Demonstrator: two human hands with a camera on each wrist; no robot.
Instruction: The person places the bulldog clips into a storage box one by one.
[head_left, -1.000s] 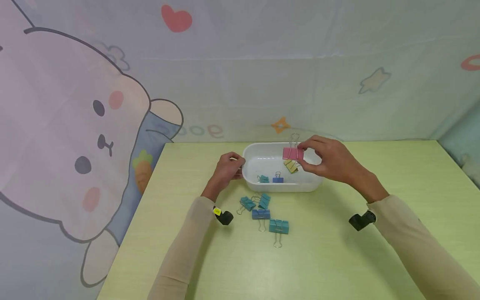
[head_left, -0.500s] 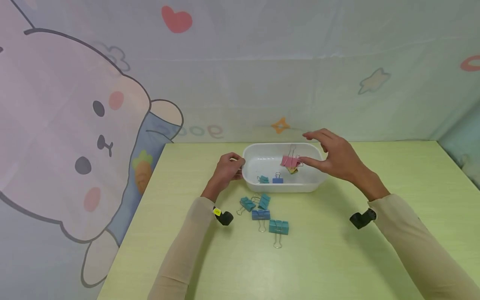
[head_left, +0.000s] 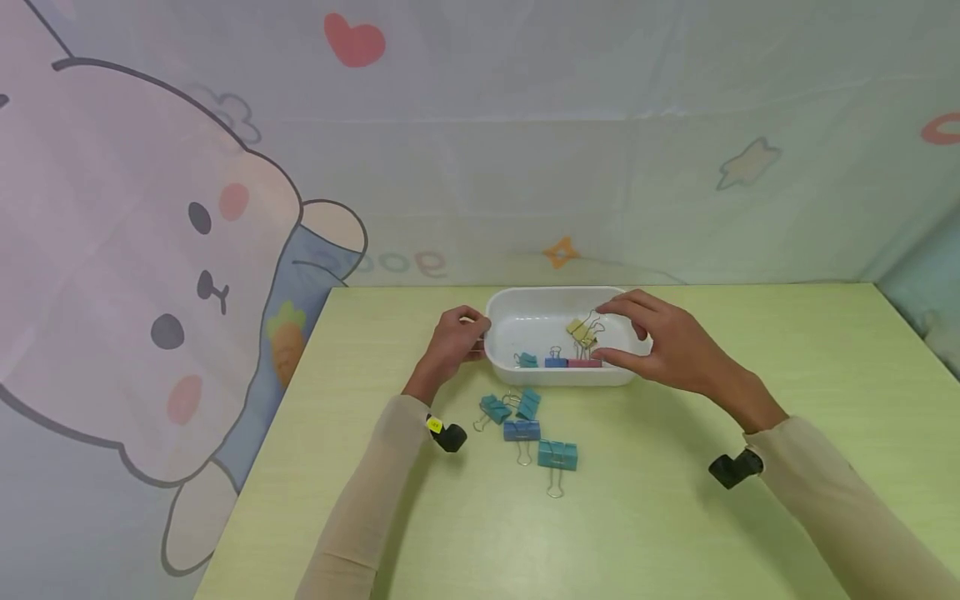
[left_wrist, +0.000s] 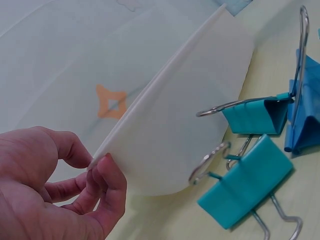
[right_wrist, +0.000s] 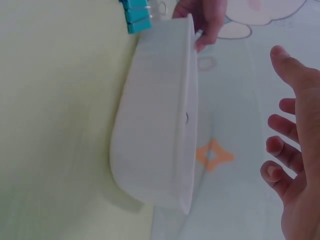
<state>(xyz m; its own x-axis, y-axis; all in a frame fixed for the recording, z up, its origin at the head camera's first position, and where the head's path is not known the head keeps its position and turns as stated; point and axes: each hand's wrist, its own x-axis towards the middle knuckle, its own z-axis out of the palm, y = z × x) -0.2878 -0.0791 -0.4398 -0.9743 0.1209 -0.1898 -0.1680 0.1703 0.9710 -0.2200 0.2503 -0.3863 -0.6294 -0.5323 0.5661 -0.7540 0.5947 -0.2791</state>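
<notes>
My left hand [head_left: 452,340] pinches the left rim of a white plastic bin [head_left: 555,377]; the left wrist view shows thumb and fingers [left_wrist: 112,180] on that edge. My right hand [head_left: 671,343] hovers over the bin's right end, thumb and fingers apart, holding nothing. Inside lie a yellow binder clip [head_left: 579,332], a pink binder clip [head_left: 585,363], a blue binder clip [head_left: 556,362] and a small teal binder clip [head_left: 528,360]. The bin's wall [right_wrist: 150,110] hides its contents in the right wrist view.
In front of the bin lie several more binder clips: two smaller teal clips [head_left: 528,404], a blue clip [head_left: 522,430] and a larger teal clip [head_left: 558,454]. They rest on a pale yellow-green table [head_left: 637,517]. A printed cloth [head_left: 480,167] hangs behind it.
My right hand has let go of the pink binder clip, which dropped into the bin and now lies by its front wall beside the blue one. My left hand has stayed put.
</notes>
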